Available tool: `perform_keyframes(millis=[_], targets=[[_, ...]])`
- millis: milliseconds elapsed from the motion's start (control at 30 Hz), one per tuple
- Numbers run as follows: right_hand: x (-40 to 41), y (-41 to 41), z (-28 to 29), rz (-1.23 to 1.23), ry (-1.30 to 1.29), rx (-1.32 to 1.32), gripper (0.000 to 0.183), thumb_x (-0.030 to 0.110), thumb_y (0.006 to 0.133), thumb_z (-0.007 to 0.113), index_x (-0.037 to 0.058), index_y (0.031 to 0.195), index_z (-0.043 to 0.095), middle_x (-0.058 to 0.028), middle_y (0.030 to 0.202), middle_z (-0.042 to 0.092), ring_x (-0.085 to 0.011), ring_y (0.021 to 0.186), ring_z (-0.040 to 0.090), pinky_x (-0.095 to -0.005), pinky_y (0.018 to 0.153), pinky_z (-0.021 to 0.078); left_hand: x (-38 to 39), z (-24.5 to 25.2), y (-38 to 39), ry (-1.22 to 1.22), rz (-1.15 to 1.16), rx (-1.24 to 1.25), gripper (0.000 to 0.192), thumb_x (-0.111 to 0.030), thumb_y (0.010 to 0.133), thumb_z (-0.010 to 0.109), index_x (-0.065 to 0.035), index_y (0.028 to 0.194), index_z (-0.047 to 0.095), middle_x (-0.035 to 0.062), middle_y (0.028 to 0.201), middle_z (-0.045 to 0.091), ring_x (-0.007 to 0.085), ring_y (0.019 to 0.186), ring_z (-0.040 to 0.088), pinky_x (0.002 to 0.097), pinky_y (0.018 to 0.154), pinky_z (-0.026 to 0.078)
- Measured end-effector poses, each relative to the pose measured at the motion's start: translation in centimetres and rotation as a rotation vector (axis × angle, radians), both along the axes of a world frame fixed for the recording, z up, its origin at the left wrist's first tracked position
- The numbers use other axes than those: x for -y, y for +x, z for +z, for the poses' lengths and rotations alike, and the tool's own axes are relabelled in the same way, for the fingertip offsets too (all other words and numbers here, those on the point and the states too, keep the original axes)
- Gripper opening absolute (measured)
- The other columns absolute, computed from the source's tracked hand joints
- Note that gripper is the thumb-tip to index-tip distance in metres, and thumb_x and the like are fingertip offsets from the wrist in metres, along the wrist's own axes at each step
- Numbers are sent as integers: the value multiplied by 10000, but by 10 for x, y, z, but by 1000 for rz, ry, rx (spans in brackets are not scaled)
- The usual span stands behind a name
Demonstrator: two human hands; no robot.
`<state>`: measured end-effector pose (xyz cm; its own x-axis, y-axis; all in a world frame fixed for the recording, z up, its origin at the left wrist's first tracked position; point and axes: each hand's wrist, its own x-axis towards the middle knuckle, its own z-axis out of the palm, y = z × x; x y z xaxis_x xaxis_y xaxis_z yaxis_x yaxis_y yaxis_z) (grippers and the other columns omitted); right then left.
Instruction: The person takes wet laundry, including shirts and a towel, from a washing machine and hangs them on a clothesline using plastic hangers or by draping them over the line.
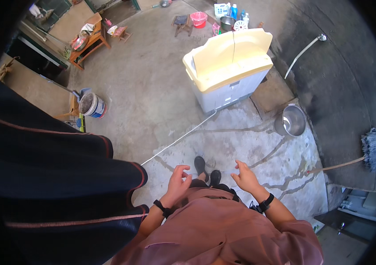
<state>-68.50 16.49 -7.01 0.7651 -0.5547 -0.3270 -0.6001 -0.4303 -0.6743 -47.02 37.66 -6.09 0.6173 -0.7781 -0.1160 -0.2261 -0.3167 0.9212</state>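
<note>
My left hand [179,180] is in front of my body with its fingers bent and apart, holding nothing. A dark cloth curtain [65,179] with reddish stripes hangs close beside my left arm. My right hand [245,176] is also bare, thumb and forefinger spread. Between the hands my dark shoes [204,167] show on the wet concrete floor [227,142]. Farther ahead stands a washing machine [226,89] with a pale yellow top and a raised lid. A white cord [178,139] runs from its base toward the curtain.
A metal bucket [290,121] stands at the right by the dark wall [343,82]. Against that wall leans a long-handled brush [372,150]. A paint bucket [92,105] and a wooden bench [90,43] are at the left. A red basin [198,20] and several bottles [234,11] are behind the machine.
</note>
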Motion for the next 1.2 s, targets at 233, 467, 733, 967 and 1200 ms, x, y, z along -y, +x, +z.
perform_keyframes(millis=[233, 467, 733, 967, 1200], targets=[[42, 1, -36, -19, -13, -79, 561, 228, 830, 642, -20, 1293, 444, -200, 1104, 603, -372, 1026, 579, -419, 885, 467, 56, -16, 51, -42, 15, 12, 249, -70, 834, 618, -59, 1075, 558, 72, 1041, 574, 146, 756, 605, 270, 596, 473], [74, 34, -60, -60, 50, -144, 522, 210, 823, 648, -15, 1265, 485, -186, 1072, 621, -363, 1046, 571, -414, 903, 458, 79, -41, 112, -39, 109, 45, 231, -65, 837, 612, -49, 1060, 555, 76, 993, 580, 147, 727, 594, 279, 607, 476], [143, 94, -93, 126, 101, -194, 469, 235, 837, 634, -7, 1223, 525, -184, 1060, 629, -355, 1014, 589, -414, 877, 471, 126, -77, 179, 75, 257, 91, 230, -91, 826, 630, -39, 1042, 567, 94, 973, 585, 170, 657, 574, 305, 616, 478], [204, 209, -69, 253, 99, -71, 375, 241, 842, 608, -14, 1116, 597, -181, 977, 652, -345, 940, 616, -413, 820, 486, 119, -105, 252, 95, 486, 44, 227, -81, 832, 624, -32, 1047, 570, 72, 913, 602, 140, 651, 562, 290, 605, 474], [197, 325, -48, 309, 214, 64, 373, 238, 851, 644, -4, 1133, 602, -136, 934, 666, -279, 799, 648, -363, 728, 509, 81, -121, 335, 171, 661, -63, 186, -55, 857, 571, -5, 1035, 550, 62, 931, 579, 147, 704, 602, 287, 615, 533]])
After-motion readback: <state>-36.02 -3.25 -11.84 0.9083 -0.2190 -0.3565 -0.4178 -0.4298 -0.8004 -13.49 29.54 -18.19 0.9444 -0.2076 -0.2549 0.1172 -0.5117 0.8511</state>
